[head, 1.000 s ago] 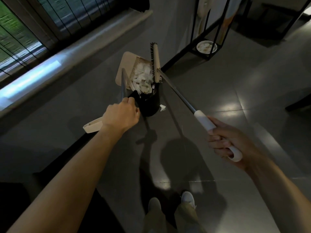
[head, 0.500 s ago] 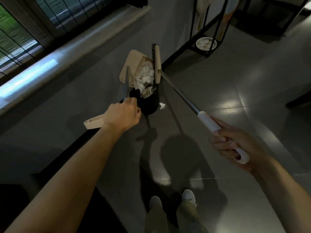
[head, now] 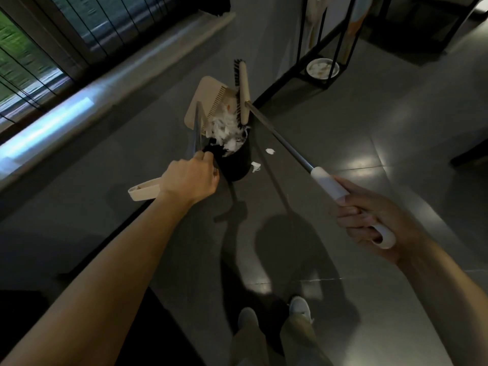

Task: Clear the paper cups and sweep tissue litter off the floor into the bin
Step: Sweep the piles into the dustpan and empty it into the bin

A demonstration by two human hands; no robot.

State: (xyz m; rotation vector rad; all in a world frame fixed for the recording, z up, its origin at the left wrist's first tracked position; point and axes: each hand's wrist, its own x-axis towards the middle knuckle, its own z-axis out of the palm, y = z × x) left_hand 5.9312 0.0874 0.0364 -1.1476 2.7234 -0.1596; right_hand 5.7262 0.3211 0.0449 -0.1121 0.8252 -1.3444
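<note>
Down on the grey tiled floor point(head: 383, 122), beside a long window point(head: 39, 62) with dark bars, a person stands with both arms stretched forward. A black metal rack point(head: 330, 48) stands further off, with a round white bowl point(head: 322, 67) on its base. Nearer the window, a black bin point(head: 236, 165) stands upright on the floor. A beige dustpan point(head: 204, 101) is tipped steeply over the bin's mouth, its comb edge facing the broom point(head: 243, 91). The broom's head stands on end against the pan, bristles towards it, and its metal pole runs down to the right. The left hand point(head: 190, 180) is curled tight round the dustpan's handle, whose beige end sticks out beside the wrist. The right hand point(head: 369, 220) is wrapped round the broom's white grip, fingers closed beneath it. White tissue litter point(head: 224, 130) is heaped between pan and brush, reaching down into the bin. Two small tissue scraps point(head: 270, 151) lie on the floor just right of the bin.
</note>
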